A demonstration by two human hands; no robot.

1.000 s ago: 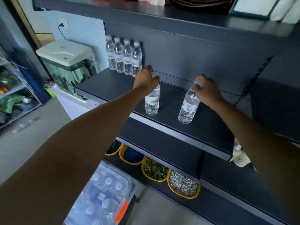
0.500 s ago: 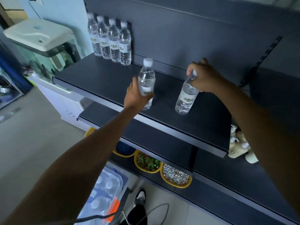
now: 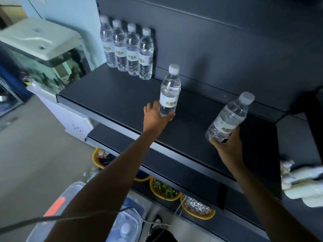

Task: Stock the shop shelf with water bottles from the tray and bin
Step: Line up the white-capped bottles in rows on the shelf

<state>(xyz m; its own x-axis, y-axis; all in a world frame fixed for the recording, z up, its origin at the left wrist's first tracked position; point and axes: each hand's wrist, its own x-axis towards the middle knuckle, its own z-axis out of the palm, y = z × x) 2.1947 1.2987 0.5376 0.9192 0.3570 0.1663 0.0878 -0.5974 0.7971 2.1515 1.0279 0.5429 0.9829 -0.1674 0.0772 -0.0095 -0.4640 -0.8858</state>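
My left hand [image 3: 154, 117] grips the base of a clear water bottle [image 3: 170, 89], holding it upright above the middle of the black shelf [image 3: 111, 95]. My right hand [image 3: 227, 145] grips the base of a second water bottle [image 3: 229, 117], tilted to the right over the shelf's right part. Several water bottles [image 3: 127, 49] stand in a row at the shelf's back left corner against the back panel. A clear plastic bin [image 3: 125, 222] with more bottles sits on the floor below my left arm.
A lower black shelf [image 3: 174, 172] juts out beneath. Yellow bowls [image 3: 165, 191] with plants and gravel sit under it. A fish tank [image 3: 43, 55] with a white lid stands left of the shelf. Pale objects [image 3: 304, 182] lie at the right edge. A cable crosses the foreground.
Both bottles were standing on the shelf with my hands on their caps; both hands have shifted down to the bases and lifted them, the right bottle tilting. The camera has moved closer and lower.
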